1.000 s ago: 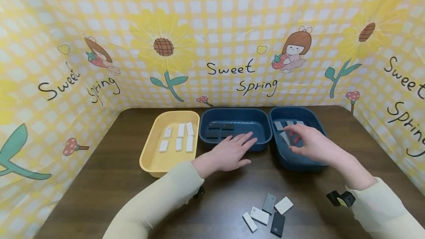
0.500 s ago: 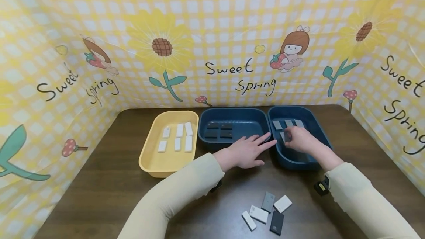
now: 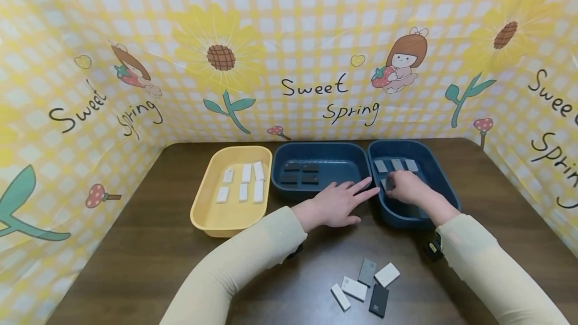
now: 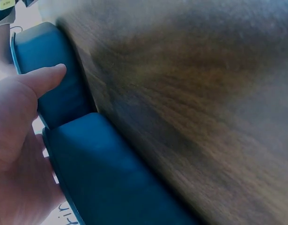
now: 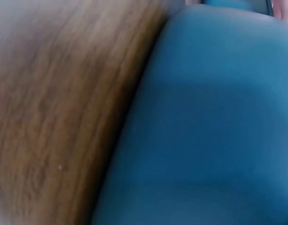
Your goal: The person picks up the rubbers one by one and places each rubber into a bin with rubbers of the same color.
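Observation:
My right hand (image 3: 408, 187) is inside the right-hand blue bin (image 3: 444, 184), fingertips curled down onto a small flat grey block (image 3: 385, 183) near the bin's left wall. The fingers partly cover that block, and its kind is unclear. Behind it, several similar grey blocks (image 3: 396, 164) lie in a row. My left hand (image 3: 337, 204) spreads straight fingers over the meeting rims of the right bin and the middle blue bin (image 3: 343, 164). In the left wrist view the left thumb (image 4: 48, 78) lies across a blue bin's outer wall. The right wrist view shows mostly bin wall (image 5: 218, 117).
Several dark blocks (image 3: 310, 179) lie in the middle bin. At left, a yellow bin (image 3: 212, 217) contains several white blocks (image 3: 243, 193). On the brown table (image 3: 135, 255), near the front, lie white blocks (image 3: 354, 289), a grey block (image 3: 367, 272) and a black block (image 3: 379, 300).
My right hand has lowered the tilted grey block to the floor of the right bin. My left hand has shifted right, from the middle bin's front to where the two blue bins meet.

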Available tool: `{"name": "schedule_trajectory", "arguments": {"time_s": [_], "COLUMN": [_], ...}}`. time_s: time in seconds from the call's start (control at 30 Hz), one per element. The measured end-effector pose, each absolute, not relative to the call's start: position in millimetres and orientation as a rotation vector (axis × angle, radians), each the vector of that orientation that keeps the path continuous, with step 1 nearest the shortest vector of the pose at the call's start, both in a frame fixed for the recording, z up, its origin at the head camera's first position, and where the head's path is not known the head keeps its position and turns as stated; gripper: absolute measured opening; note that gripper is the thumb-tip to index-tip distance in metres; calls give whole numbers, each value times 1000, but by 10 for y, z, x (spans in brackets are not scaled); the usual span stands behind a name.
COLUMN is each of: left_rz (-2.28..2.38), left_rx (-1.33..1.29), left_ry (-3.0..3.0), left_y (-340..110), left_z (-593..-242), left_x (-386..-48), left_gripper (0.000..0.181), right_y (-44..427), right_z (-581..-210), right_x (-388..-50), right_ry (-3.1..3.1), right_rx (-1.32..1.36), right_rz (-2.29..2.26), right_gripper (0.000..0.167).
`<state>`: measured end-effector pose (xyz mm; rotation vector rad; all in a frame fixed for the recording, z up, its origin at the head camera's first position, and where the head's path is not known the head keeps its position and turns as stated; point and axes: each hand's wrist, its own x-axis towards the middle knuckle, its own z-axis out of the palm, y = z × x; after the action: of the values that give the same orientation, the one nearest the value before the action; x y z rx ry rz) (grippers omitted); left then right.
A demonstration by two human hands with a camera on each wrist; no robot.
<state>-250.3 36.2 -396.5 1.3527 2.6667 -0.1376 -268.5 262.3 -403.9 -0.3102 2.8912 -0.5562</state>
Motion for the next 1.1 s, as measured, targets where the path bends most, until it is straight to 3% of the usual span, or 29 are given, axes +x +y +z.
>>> {"name": "schedule_trajectory", "arguments": {"time_s": [0.6, 0.87, 1.1], "left_rz": [-140, -179, -177], "left_rx": [1342, 1325, 1322], "left_ry": [2661, 2669, 2676], "left_y": [359, 370, 363], "left_z": [-3945, -3946, -3944], "left_x": [-2498, -2487, -2471], "left_gripper": [82, 83, 83], "right_y": [2622, 2714, 2594], "right_z": [-3915, -3624, -3514], "right_x": [-2658, -2241, -1738], "right_ry": [2880, 3075, 3137], "right_rx": [-284, -434, -697], "right_rz": [-548, -577, -545], "right_gripper": [43, 44, 23]}}
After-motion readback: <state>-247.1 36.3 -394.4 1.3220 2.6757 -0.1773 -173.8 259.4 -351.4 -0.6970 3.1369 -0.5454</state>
